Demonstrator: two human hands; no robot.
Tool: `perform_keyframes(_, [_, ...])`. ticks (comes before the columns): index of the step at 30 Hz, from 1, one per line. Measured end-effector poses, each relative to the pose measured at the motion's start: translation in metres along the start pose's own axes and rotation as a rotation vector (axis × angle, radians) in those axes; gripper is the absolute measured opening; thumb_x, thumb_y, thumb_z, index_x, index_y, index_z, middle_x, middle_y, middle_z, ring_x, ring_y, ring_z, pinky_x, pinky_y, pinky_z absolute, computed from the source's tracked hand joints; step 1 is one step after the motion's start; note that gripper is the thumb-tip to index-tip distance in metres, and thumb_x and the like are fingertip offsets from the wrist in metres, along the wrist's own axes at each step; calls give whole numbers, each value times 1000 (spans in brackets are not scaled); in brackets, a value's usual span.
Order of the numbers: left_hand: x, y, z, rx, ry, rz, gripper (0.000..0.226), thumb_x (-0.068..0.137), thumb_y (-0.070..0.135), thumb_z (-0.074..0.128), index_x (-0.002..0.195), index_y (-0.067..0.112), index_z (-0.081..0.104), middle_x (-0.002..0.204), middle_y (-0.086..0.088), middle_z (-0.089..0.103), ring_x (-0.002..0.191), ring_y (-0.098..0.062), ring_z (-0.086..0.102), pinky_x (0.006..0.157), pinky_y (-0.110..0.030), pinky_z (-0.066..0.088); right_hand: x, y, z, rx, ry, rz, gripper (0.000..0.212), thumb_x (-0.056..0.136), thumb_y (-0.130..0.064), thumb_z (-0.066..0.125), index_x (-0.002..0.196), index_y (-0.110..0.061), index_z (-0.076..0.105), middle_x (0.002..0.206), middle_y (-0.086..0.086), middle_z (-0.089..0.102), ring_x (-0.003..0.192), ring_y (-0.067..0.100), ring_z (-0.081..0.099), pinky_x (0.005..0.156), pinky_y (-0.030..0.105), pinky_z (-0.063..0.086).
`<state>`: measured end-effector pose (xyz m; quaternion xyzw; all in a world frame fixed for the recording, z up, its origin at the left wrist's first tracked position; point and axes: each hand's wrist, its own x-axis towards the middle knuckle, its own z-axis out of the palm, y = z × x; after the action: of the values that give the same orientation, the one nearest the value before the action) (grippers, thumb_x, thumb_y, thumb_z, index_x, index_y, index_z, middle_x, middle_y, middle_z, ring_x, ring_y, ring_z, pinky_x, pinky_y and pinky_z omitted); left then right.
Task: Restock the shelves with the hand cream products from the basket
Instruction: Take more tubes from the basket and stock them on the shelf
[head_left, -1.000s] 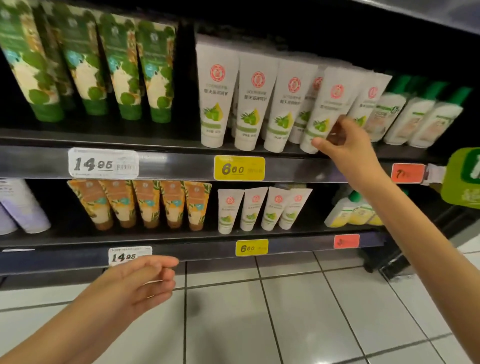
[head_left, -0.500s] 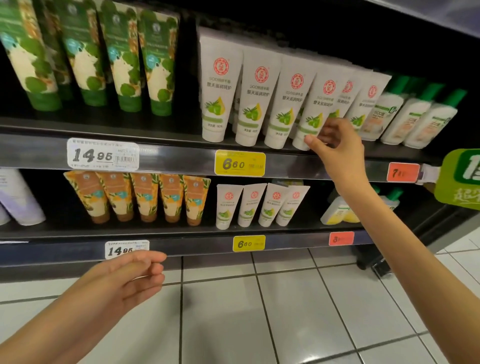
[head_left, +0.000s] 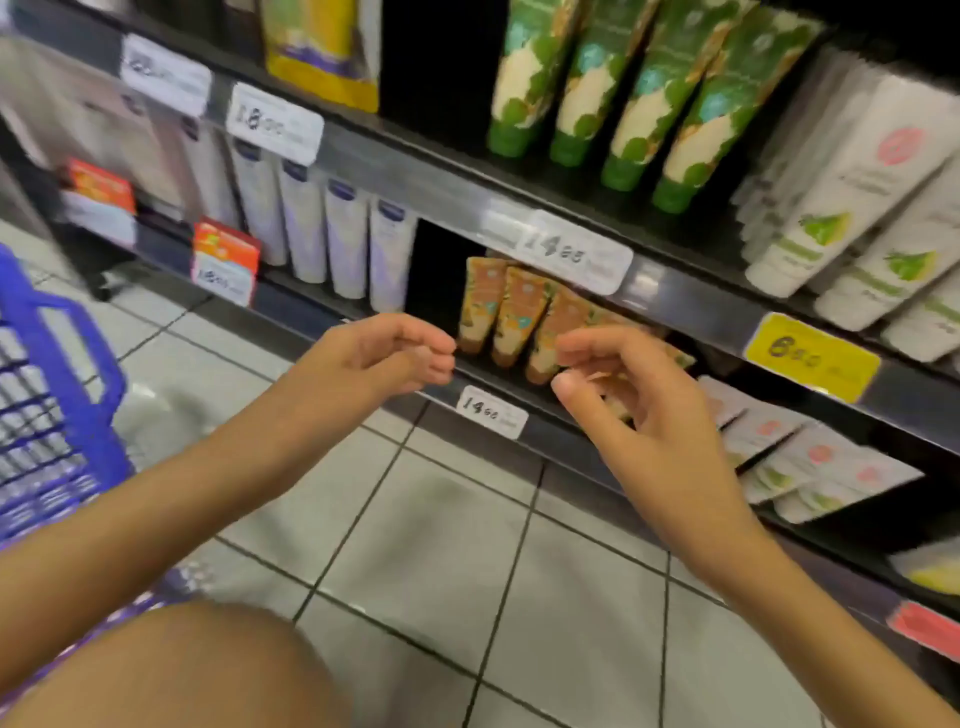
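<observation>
Both my hands hang in front of the lower shelf and hold nothing. My left hand (head_left: 384, 358) has loosely curled fingers, and my right hand (head_left: 623, 395) sits just right of it, fingers relaxed, in front of a row of orange hand cream tubes (head_left: 519, 312). White hand cream tubes (head_left: 841, 208) with a red logo stand on the upper shelf at the right. Smaller white tubes (head_left: 810, 457) lie on the lower shelf at the right. The blue basket (head_left: 47, 415) is at the left edge; its contents are hidden.
Green tubes (head_left: 639, 104) stand on the upper shelf, pale lavender tubes (head_left: 332, 234) on the lower shelf to the left. Price tags run along the shelf rails (head_left: 571, 252). Grey floor tiles (head_left: 467, 545) lie below, and my knee (head_left: 182, 670) shows at the bottom.
My right hand has let go of the white tube on the upper shelf and dropped beside my left hand. The view has swung left and down, bringing the basket into sight.
</observation>
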<state>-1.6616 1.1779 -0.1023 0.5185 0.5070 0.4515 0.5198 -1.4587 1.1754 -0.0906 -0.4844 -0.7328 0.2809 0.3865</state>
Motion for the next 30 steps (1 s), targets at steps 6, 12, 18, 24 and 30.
perform_keyframes(6, [-108,-30,-170,119,439,-75,24,92,-2,42,88,13,60,84,-2,64,76,0,62,83,-14,48,38,-74,137,210,-611,-141,22,76,-34,57,96,-27,64,95,-10,69,92,4,63,83,13,48])
perform_keyframes(12, [-218,-88,-302,549,790,-328,12,90,2,51,91,10,60,92,-15,63,89,-23,56,81,-24,44,43,-104,250,261,-891,-126,16,83,-9,60,90,-23,64,90,0,70,88,16,64,84,25,50])
perform_keyframes(18, [-239,-182,-357,547,644,-869,11,92,10,49,84,6,57,87,-17,56,86,-20,51,65,-27,33,54,-119,319,195,-1058,28,14,87,-8,57,86,-20,63,92,12,69,74,8,64,76,18,51])
perform_keyframes(24, [-246,-227,-388,1016,611,-1185,28,91,7,42,110,-5,59,120,-19,57,110,-31,55,88,-35,47,51,-126,372,121,-1206,164,10,90,-17,55,88,-21,63,85,1,69,79,10,65,82,21,53])
perform_keyframes(30, [-238,-245,-384,1040,571,-1106,31,92,29,53,83,1,63,90,-10,61,98,-27,58,83,-33,45,29,-127,418,-65,-1463,154,8,90,-20,56,88,-18,64,83,3,67,71,5,60,71,15,50])
